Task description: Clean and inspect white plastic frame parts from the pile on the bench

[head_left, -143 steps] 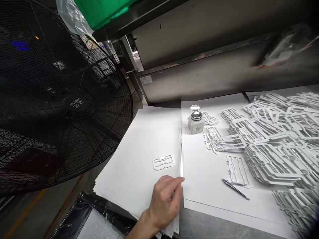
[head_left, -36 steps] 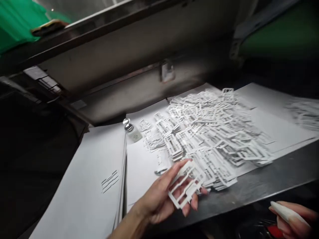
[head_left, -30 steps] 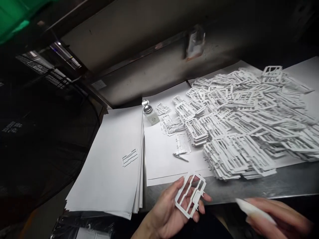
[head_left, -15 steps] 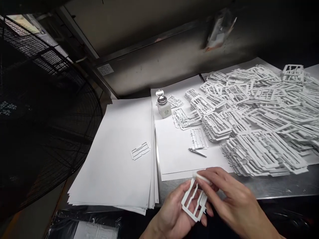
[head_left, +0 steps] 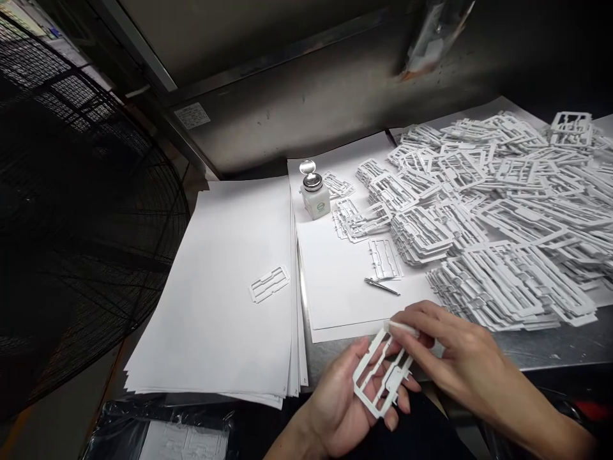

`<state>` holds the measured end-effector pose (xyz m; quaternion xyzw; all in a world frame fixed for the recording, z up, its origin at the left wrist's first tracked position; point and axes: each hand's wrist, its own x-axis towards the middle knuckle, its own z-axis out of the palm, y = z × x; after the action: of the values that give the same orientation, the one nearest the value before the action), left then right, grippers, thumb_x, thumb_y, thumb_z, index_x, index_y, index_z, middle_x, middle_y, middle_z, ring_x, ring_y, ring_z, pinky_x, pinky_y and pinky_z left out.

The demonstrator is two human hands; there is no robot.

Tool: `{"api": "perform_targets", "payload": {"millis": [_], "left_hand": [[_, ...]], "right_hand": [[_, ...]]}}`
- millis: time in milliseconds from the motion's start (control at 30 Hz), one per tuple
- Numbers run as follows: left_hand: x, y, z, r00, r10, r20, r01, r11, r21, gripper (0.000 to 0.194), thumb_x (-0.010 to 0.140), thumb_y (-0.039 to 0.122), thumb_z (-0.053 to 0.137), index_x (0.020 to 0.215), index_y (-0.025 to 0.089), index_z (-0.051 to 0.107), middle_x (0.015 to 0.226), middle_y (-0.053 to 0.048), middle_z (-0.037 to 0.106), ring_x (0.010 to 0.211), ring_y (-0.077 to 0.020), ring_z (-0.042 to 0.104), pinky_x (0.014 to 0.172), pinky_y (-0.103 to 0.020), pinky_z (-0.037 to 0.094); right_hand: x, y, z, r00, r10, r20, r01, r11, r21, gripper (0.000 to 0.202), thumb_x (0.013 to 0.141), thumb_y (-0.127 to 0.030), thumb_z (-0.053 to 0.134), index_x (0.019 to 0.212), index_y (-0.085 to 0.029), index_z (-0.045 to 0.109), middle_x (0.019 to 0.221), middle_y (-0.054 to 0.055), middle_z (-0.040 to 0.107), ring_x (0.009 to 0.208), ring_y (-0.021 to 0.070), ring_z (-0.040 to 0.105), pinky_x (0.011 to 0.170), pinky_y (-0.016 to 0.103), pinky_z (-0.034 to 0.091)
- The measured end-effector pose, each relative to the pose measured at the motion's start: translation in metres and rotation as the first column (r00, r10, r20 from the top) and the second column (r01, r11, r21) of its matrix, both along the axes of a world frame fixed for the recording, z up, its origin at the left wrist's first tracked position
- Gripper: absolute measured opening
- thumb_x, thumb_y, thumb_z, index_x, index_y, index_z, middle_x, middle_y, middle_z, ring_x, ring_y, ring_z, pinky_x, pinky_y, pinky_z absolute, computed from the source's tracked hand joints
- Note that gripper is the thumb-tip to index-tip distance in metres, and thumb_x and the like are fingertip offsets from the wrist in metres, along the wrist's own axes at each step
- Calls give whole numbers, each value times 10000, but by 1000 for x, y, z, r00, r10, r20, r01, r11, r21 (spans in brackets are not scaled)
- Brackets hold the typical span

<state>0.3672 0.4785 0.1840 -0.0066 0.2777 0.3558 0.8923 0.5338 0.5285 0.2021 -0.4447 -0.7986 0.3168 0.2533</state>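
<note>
My left hand (head_left: 335, 399) holds a flat white plastic frame (head_left: 393, 378) with long slots and thin inner bars, tilted above the table's front edge. Its thumb lies along the frame's left side, with the fingers curled behind. My right hand (head_left: 462, 351) pinches a small white wad (head_left: 401, 328), perhaps a wipe, against the frame's upper end; the fingers partly hide it. Beyond the hands, a pair of tweezers (head_left: 382, 286) lies on white paper beside a loose frame (head_left: 384, 259). Another single frame (head_left: 269, 283) rests on the paper stack to the left.
Heaped white frames (head_left: 507, 287) cover the table's right side. A white dispenser bottle (head_left: 316, 201) with its metal lid raised stands behind the tweezers. Left is a paper stack (head_left: 225, 243), then a large wire fan guard (head_left: 158, 191). A black plastic-lined container (head_left: 115, 428) sits below.
Both hands, with the frame and the white wad, have shifted slightly right and up in view. The wad stays at the frame's upper end. The camera view has shifted a little.
</note>
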Motion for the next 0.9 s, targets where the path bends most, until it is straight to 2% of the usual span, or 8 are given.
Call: {"api": "perform_targets", "payload": {"millis": [133,200,300,400,467,533,633,900], "left_hand": [[-2,2,2,999,26,-41,-25,1000,14,478,905,430,413,1148,59,592,893,-161,618,674,-153,607,505,-198,447],[-2,3,7,988,83,-127,-75,995,68,437,883,393,494,1148,61,595,917,-154,617,699,-141,587,538,-199,434],[-1,6,15,939,153,-309,-94,976,199,474,738,213,725,1180,108,590,1012,-115,616,821,-123,568,688,-199,440],[4,8,21,902,88,-423,33,962,270,416,690,147,757,1085,98,634,887,-77,630,751,-103,551,664,-195,435],[9,10,23,874,44,-485,100,958,268,301,733,203,721,998,78,649,765,-52,600,633,-85,510,512,-172,387],[12,11,23,853,46,-519,109,958,264,281,732,232,718,955,78,644,782,-50,584,617,-89,509,437,-158,355],[13,11,25,855,32,-517,127,954,270,291,730,281,719,920,76,635,831,-63,583,631,-100,530,401,-145,361],[11,7,25,845,17,-535,135,960,244,321,749,328,699,929,76,617,745,-59,585,595,-104,530,382,-138,361]], "right_hand": [[14,2,-1,986,-165,-17,164,986,-12,178,963,-387,506,949,-265,635,889,-1,608,688,172,576,619,283,451],[18,-3,-3,954,-279,-106,266,956,-126,206,911,-446,590,962,-262,665,883,11,633,680,188,584,611,278,472],[20,-13,-8,817,-472,-331,277,825,-492,285,831,-461,713,1002,-234,681,775,20,638,671,181,589,611,220,507],[15,-19,-11,605,-636,-479,119,667,-736,300,809,-402,766,1034,-226,673,765,17,619,716,156,577,654,170,511],[12,-20,-12,532,-679,-506,60,626,-777,282,804,-373,780,1025,-229,679,777,18,611,725,149,573,657,168,513],[10,-20,-12,517,-688,-509,51,618,-784,263,805,-362,782,1010,-229,686,754,17,602,714,152,575,644,178,519],[9,-19,-14,492,-702,-514,34,606,-795,246,799,-353,790,990,-233,691,767,18,604,682,153,577,611,196,524],[7,-21,-14,483,-717,-503,3,576,-817,266,812,-348,779,1006,-207,665,879,43,615,666,163,581,559,224,535]]}}
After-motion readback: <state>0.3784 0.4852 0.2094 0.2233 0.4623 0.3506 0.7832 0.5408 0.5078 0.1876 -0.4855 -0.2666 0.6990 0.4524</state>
